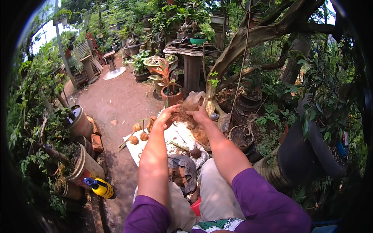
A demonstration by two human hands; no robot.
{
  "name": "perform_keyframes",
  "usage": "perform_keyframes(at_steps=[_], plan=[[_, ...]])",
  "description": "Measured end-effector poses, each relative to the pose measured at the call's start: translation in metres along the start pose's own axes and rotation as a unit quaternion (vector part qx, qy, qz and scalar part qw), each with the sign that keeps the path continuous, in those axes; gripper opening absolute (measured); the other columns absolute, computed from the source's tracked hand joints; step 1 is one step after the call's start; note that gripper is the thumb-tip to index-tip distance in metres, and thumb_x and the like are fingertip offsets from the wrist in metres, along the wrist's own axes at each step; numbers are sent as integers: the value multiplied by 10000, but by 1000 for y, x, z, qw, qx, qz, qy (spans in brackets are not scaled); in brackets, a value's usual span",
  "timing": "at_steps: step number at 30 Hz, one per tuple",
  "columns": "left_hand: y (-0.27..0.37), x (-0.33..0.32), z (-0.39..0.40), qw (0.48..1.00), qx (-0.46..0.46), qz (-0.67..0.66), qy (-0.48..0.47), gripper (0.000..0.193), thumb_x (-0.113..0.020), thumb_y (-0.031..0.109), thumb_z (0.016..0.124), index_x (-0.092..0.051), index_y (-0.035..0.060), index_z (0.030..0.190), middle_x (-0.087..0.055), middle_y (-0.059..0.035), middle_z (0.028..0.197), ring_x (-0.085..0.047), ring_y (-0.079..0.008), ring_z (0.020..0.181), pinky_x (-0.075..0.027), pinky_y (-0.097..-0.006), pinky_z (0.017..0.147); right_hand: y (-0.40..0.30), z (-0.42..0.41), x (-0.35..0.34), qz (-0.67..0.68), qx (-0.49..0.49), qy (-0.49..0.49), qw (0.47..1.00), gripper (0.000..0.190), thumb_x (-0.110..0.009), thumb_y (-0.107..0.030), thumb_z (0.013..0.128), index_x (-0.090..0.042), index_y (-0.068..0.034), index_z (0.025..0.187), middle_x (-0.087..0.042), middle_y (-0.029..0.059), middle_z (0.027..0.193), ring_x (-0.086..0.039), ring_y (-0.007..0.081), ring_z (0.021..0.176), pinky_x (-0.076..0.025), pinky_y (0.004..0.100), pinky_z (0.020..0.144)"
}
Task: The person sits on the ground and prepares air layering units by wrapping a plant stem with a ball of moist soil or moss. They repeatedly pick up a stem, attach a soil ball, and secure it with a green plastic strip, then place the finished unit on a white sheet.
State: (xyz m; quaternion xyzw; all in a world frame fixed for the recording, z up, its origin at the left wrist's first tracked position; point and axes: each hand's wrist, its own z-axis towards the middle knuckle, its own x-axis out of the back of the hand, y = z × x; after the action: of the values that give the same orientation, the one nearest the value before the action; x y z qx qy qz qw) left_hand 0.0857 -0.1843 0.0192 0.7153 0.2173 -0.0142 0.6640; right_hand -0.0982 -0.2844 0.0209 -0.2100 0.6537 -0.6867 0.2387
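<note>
Between my two hands, at arm's length, is a loose tuft of brown fibre (pixel 184 113). My left hand (pixel 168 117) grips its left side and my right hand (pixel 198 115) holds its right side. Below them a white sheet (pixel 134 151) is spread on the ground, with more brown fibre (pixel 200 135) on its right. Several round brown balls with stems, one of them a fibre-covered ball (pixel 144 136), lie at its left. A dark round clump (pixel 195 153) sits near a green stalk (pixel 178 145). Closer to my knees, a dark plastic bag (pixel 186 166) holds brown chunks.
A yellow spray bottle (pixel 102 188) stands at left beside a planted bucket (pixel 87 163) and bricks (pixel 97 142). Ahead are a terracotta pot (pixel 172 97) with a red-leaved plant and a stone pedestal (pixel 191 72). A tree trunk (pixel 233 55) and a large black pot (pixel 300 151) are at right.
</note>
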Motion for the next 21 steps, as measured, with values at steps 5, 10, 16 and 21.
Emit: perform_keyframes(at_steps=[5, 10, 16, 21], plan=[[8, -36, -13, 992, 34, -24, 120, 405, -714, 212, 975, -643, 153, 1369, -653, -28, 1345, -651, -150, 1103, -545, -307, 829, 20, 17, 11, 59, 3, 2, 998, 468, -768, -14, 897, -613, 9, 1338, -712, 115, 1218, -701, 242, 1067, -598, 387, 892], [-3, -17, -6, 1000, 2, -11, -10, 349, -693, 139, 986, -644, 77, 1326, -738, -43, 1108, -663, -123, 813, -504, -296, 614, 17, 13, -5, 79, -24, -46, 996, 399, -724, 15, 910, -640, 10, 1300, -717, 118, 1184, -710, 228, 989, -611, 377, 835], [-21, 9, 23, 994, 16, 59, 87, 484, -606, -9, 968, -575, 22, 1451, -557, 30, 625, -429, -72, 459, -339, -279, 433, -2, 5, -9, 89, -57, 1, 994, 544, -792, -102, 869, -603, -32, 1375, -699, 127, 1219, -677, 232, 1063, -562, 380, 862], [-21, 8, 13, 974, 47, 220, 9, 364, -629, 23, 932, -728, 33, 1283, -680, -35, 785, -566, -117, 612, -476, -301, 568, 5, 0, -7, 3, -50, -33, 998, 775, -859, -215, 854, -483, -122, 1526, -624, 128, 1377, -604, 226, 1234, -487, 363, 1037]])
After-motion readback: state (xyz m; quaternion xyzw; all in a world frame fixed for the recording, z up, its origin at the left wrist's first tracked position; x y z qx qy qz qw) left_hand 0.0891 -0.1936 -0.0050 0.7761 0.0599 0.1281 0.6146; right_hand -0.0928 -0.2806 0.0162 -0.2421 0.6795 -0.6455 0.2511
